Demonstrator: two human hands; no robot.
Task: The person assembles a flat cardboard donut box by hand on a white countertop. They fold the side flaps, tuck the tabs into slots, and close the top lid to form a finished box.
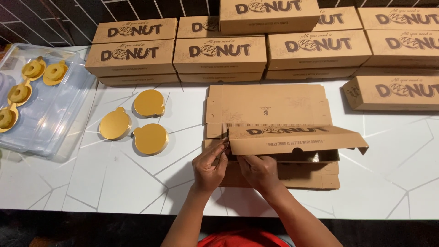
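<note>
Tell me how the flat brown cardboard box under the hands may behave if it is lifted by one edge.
The half-folded cardboard box is a thin creased sheet, so it would probably bend at its folds. It looks light for its size. The raised flap, near the left hand and right hand, would likely swing.

A single head-worn camera looks steeply down and forward over a white tabletop (402, 155), close enough that the wearer's forearms enter from the bottom edge and the left hand (209, 167) and right hand (259, 170) sit just below centre. Stacked cardboard boxes (219, 55) line the far edge at the top of the frame; a clear plastic tray (64, 119) is cropped at left.
</note>
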